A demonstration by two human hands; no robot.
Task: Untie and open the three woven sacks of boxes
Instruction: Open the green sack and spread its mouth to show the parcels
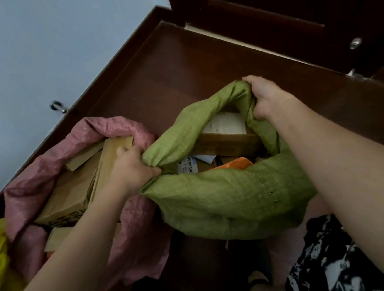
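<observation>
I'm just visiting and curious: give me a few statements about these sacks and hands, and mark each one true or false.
1. Both hands grip the rim of the green woven sack. True: left hand, right hand.
2. The green sack is tied shut. False: its mouth is open, showing a cardboard box with a white label.
3. The pink woven sack lies open with brown cardboard boxes inside. True.
4. The pink sack sits right of the green one. False: it is to the left.
5. The floor is white tile. False: it is dark brown wood.

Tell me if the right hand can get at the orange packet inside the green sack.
Probably yes: the green sack is held open, the orange packet lies uncovered, but the right hand must release the rim.
</observation>
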